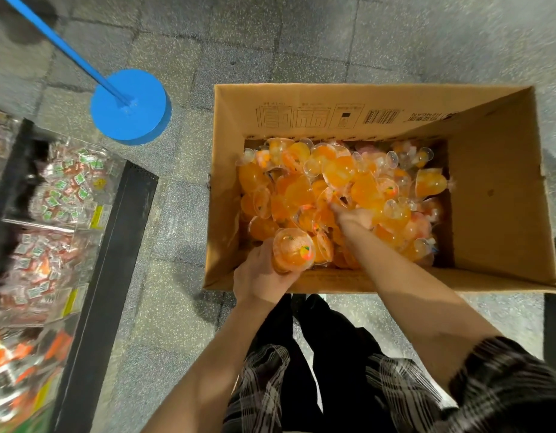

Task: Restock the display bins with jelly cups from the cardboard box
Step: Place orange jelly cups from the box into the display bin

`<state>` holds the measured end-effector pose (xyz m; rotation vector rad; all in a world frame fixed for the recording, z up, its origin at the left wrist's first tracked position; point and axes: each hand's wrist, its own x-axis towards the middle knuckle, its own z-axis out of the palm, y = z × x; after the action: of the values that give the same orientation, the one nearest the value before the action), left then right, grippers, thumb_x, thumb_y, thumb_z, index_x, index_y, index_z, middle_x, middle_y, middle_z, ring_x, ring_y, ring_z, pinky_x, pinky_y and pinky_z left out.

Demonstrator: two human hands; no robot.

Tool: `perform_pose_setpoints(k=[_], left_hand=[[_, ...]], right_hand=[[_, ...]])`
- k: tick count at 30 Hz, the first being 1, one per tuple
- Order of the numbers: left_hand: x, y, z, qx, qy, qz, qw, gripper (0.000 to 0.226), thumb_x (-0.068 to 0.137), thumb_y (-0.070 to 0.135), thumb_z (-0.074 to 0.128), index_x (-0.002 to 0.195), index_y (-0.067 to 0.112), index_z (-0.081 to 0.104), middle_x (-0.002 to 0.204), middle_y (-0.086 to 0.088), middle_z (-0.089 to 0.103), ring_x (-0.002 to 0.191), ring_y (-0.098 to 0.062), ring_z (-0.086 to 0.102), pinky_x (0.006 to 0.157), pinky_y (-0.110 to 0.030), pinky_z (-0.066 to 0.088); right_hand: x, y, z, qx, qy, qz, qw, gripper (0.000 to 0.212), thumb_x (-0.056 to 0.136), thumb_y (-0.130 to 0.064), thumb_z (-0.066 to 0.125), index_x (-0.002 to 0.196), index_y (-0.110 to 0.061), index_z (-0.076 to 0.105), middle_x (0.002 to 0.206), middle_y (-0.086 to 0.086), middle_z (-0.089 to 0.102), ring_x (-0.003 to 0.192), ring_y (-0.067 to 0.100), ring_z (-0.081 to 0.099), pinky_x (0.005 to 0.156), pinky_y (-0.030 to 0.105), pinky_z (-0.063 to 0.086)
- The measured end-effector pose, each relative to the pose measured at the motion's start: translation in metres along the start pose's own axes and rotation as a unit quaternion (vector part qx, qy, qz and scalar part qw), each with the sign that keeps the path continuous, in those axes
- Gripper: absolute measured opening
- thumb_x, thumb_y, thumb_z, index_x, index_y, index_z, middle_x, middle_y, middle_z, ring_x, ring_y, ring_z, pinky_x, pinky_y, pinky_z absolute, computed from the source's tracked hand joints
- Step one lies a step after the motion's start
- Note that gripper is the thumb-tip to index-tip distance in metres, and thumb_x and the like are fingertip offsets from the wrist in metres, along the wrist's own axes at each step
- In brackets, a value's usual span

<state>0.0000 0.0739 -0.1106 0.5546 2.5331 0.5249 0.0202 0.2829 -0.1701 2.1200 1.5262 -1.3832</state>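
A stack of jelly cups (291, 253) is gripped by the left hand (261, 278) at the cardboard box (495, 189) rim; the right hand (354, 217) is dug into the pile (its grip cannot be told); the display bins (51, 195) at left are judged part-filled, much stock left.

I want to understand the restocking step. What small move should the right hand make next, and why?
Probably close the right hand on one jelly cup and lift it. It reaches into the pile in the cardboard box, while the left hand already holds jelly cups at the box's near edge.
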Motion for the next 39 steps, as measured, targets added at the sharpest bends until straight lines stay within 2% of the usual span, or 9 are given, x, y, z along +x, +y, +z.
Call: perform_pose_setpoints(k=[7,13,16,21,26,29,32,36,39], left_hand=[[0.004,-0.005,0.002,-0.056,-0.044,0.003,0.997,0.080,0.067,0.045,0.080,0.136,0.029,0.041,0.126,0.004,0.056,0.116,-0.020,0.054,0.087,-0.032,0.043],[0.009,0.051,0.005,-0.133,0.075,0.102,0.983,0.068,0.073,0.058,0.072,0.115,0.004,0.062,0.108,-0.010,0.067,0.096,-0.022,0.066,0.081,-0.023,0.051],[0.005,0.109,0.010,-0.173,-0.003,0.141,0.975,0.078,0.056,0.030,0.091,0.123,0.008,0.057,0.120,-0.012,0.061,0.113,-0.029,0.056,0.093,-0.028,0.044],[-0.024,0.195,0.033,-0.245,-0.104,0.197,0.944,0.077,0.057,0.041,0.088,0.124,0.025,0.053,0.115,0.005,0.058,0.108,-0.015,0.055,0.090,-0.037,0.050],[-0.099,0.278,0.074,-0.334,-0.205,0.296,0.871,0.066,0.067,0.001,0.083,0.116,0.035,0.053,0.103,0.019,0.066,0.093,0.001,0.063,0.078,-0.020,0.054],[-0.166,0.323,0.106,-0.357,-0.335,0.283,0.825,0.056,0.072,-0.015,0.073,0.110,0.022,0.055,0.102,0.000,0.065,0.087,-0.015,0.063,0.065,-0.017,0.055],[-0.244,0.356,0.148,-0.350,-0.390,0.307,0.795,0.057,0.067,-0.012,0.077,0.117,0.005,0.056,0.107,-0.019,0.066,0.091,-0.027,0.065,0.063,-0.024,0.056],[-0.357,0.395,0.199,-0.324,-0.464,0.350,0.747,0.072,0.062,-0.010,0.081,0.126,0.004,0.052,0.115,-0.011,0.066,0.105,-0.021,0.063,0.087,-0.025,0.053],[-0.431,0.418,0.237,-0.277,-0.523,0.394,0.703,0.069,0.064,-0.005,0.083,0.124,0.007,0.052,0.113,-0.008,0.067,0.102,-0.012,0.065,0.086,-0.019,0.050]], right_hand=[[-0.034,0.026,-0.025,0.032,-0.004,-0.054,0.998,0.056,0.078,-0.039,0.074,0.117,-0.002,0.057,0.110,0.010,0.064,0.108,0.027,0.059,0.075,0.027,0.042],[-0.073,0.048,-0.102,0.085,0.041,-0.260,0.961,0.064,0.068,-0.025,0.085,0.117,-0.014,0.046,0.105,-0.004,0.060,0.094,0.011,0.058,0.074,0.017,0.042],[-0.089,0.059,-0.151,0.113,0.096,-0.300,0.942,0.071,0.065,-0.027,0.087,0.121,-0.015,0.045,0.100,-0.014,0.057,0.089,0.001,0.056,0.072,0.006,0.043],[-0.105,0.109,-0.234,0.173,0.175,-0.309,0.919,0.085,0.060,-0.022,0.089,0.131,-0.025,0.041,0.106,-0.028,0.053,0.095,-0.018,0.055,0.080,0.008,0.045],[-0.132,0.195,-0.320,0.249,0.250,-0.278,0.893,0.073,0.063,-0.011,0.086,0.116,-0.037,0.044,0.106,-0.014,0.059,0.089,0.022,0.067,0.068,0.029,0.056],[-0.153,0.258,-0.365,0.286,0.310,-0.266,0.867,0.067,0.062,-0.002,0.084,0.116,-0.021,0.050,0.100,-0.022,0.059,0.089,0.008,0.064,0.068,0.036,0.058],[-0.176,0.330,-0.407,0.338,0.369,-0.240,0.832,0.064,0.061,0.000,0.085,0.104,-0.031,0.049,0.100,-0.016,0.057,0.086,-0.002,0.060,0.071,0.032,0.057],[-0.205,0.436,-0.457,0.403,0.403,-0.227,0.790,0.073,0.056,-0.006,0.091,0.115,-0.014,0.048,0.104,-0.009,0.059,0.090,-0.007,0.061,0.072,0.014,0.051],[-0.218,0.513,-0.488,0.512,0.392,-0.202,0.737,0.077,0.057,-0.042,0.086,0.117,-0.016,0.046,0.098,-0.004,0.065,0.077,0.008,0.069,0.060,0.023,0.055]])
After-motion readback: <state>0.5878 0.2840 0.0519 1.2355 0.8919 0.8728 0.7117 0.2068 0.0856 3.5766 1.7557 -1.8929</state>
